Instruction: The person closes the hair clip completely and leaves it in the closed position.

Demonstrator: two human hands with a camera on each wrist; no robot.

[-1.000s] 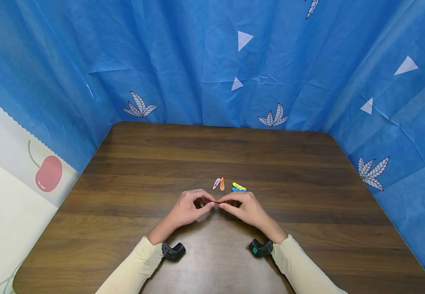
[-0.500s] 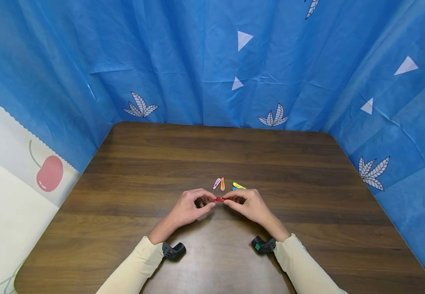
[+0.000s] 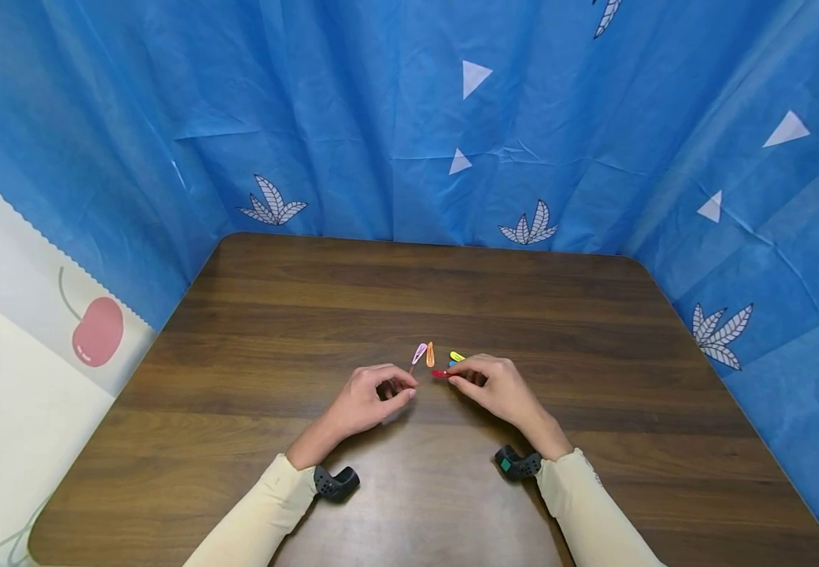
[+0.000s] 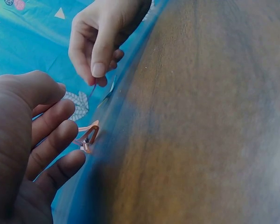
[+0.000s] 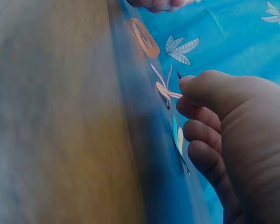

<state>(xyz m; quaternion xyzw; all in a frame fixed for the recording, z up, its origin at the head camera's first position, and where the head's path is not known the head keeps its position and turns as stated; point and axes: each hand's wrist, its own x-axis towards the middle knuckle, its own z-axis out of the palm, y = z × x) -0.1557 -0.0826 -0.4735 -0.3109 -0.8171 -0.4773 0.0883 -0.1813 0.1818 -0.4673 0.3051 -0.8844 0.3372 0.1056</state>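
Note:
A red snap hair clip [image 3: 440,374] is pinched between thumb and index finger of my right hand [image 3: 498,387], its free end pointing left. My left hand [image 3: 367,400] hovers low over the table with loosely curved fingers, thumb and index tips apart, nothing between them. Beyond the hands lie a pink hair clip [image 3: 420,353] and an orange hair clip [image 3: 430,354], side by side. A yellow hair clip [image 3: 457,357] and a blue hair clip [image 3: 452,364] are partly hidden behind the right hand. Another orange clip [image 5: 144,39] shows close to the left hand in the right wrist view.
The brown wood-grain table [image 3: 310,315] has rounded corners. Blue curtain [image 3: 353,118] with leaf and triangle prints hangs along its back and right edges. White cloth with a cherry print [image 3: 98,331] hangs at the left. Each wrist wears a dark camera band [image 3: 336,484].
The red hair clip has left the left hand's fingers; the right hand has carried it to the right and slightly away from the body. The left hand stays nearly in place.

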